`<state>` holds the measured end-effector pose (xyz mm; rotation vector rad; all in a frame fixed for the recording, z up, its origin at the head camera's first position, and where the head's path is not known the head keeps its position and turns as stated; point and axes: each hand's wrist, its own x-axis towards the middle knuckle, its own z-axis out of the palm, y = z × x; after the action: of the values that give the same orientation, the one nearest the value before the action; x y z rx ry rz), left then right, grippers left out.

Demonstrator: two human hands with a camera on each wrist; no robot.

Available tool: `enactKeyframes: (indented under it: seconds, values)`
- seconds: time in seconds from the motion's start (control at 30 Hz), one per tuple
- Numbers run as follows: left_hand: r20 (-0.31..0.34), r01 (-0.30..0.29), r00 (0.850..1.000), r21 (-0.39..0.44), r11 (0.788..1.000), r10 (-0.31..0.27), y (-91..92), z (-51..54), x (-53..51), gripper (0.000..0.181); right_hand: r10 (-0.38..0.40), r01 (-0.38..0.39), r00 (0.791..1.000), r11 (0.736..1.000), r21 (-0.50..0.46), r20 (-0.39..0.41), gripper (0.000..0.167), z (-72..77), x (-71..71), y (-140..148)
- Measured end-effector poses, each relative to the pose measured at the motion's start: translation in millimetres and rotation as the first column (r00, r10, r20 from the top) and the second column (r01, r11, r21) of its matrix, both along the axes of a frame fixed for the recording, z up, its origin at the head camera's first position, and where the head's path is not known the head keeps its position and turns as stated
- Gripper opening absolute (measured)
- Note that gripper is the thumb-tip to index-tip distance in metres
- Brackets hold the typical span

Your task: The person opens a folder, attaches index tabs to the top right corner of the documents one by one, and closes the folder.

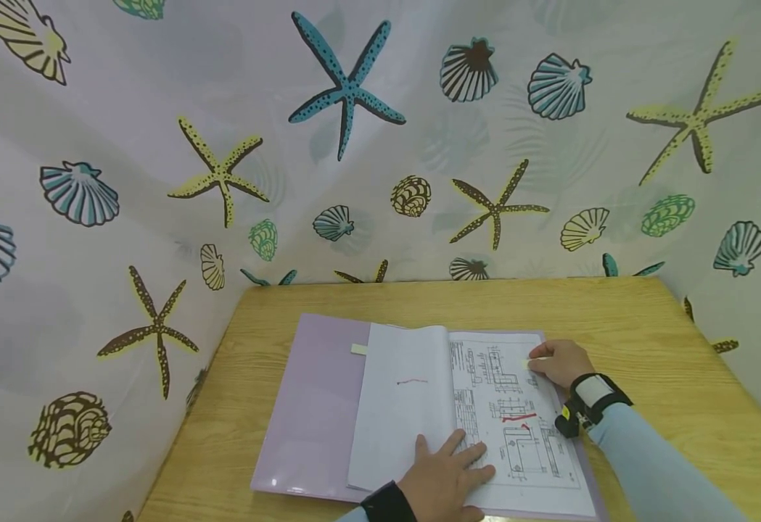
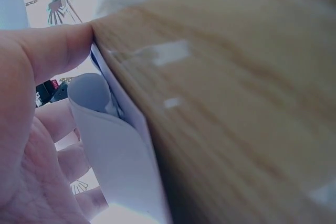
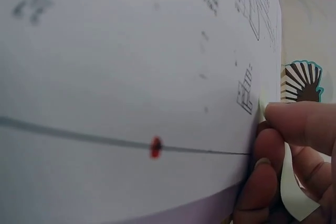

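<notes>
A lilac folder (image 1: 318,406) lies spread on the table, holding turned-over white sheets (image 1: 406,406) on its left and a page of technical drawings (image 1: 504,449) on its right. Fingers spread, my left hand (image 1: 442,478) rests on the paper near the lower middle. In the left wrist view, the curled sheets (image 2: 121,156) rise beside that hand. My right hand (image 1: 559,362) pinches a pale yellow sticky tab (image 3: 295,198) at the drawing page's right edge. Part of the tab is hidden behind the fingers.
Another pale sticky tab (image 1: 358,349) sticks out from the turned sheets on the left. The wooden table (image 1: 648,348) meets a cloth backdrop (image 1: 367,217) printed with shells and starfish behind and at both sides. Red pen marks (image 1: 519,417) cross the drawings.
</notes>
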<state>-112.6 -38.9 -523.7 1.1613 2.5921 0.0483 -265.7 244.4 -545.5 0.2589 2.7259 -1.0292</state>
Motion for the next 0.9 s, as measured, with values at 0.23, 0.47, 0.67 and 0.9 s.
enactKeyframes:
  seconds: [0.23, 0.47, 0.67, 0.9]
  values:
    - [-0.009, 0.004, 1.0, -0.002, 1.0, -0.004, -0.5, 2.8, 0.5, 0.063, 0.016, -0.016, 1.0, 0.999, 0.04, -0.008, 0.023, 7.5, 2.6, -3.6]
    - [-0.026, 0.011, 1.0, 0.015, 1.0, -0.01, -1.4, 2.5, 0.6, 0.063, 0.026, -0.026, 1.0, 0.999, 0.044, -0.014, 0.024, 8.7, 2.1, -3.7]
    - [0.002, 0.003, 1.0, 0.009, 1.0, -0.003, -0.7, 2.4, 0.5, 0.063, 0.067, -0.063, 0.996, 0.996, 0.066, -0.054, 0.023, 14.5, 5.8, -4.8]
    - [0.0, 0.008, 1.0, 0.015, 1.0, -0.008, -0.9, 2.3, 0.2, 0.064, 0.062, -0.057, 0.996, 0.996, 0.072, -0.068, 0.02, 10.9, 2.8, -6.0]
